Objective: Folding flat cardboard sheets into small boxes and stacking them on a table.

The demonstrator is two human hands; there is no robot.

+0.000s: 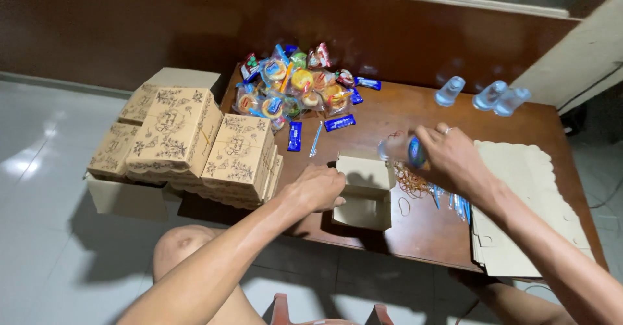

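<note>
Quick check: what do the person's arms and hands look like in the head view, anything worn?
Both arms are bare all the way along what shows, with no sleeves, gloves or watch visible. The right hand wears a ring on one of its fingers, light and metallic-looking. The left hand shows no ring or band that I can make out. No markings stand out on either forearm.

Dim indoor light; glare on the floor [26, 162] at left; soft shadows under stacked boxes [188, 137]; slight motion blur throughout.
</note>
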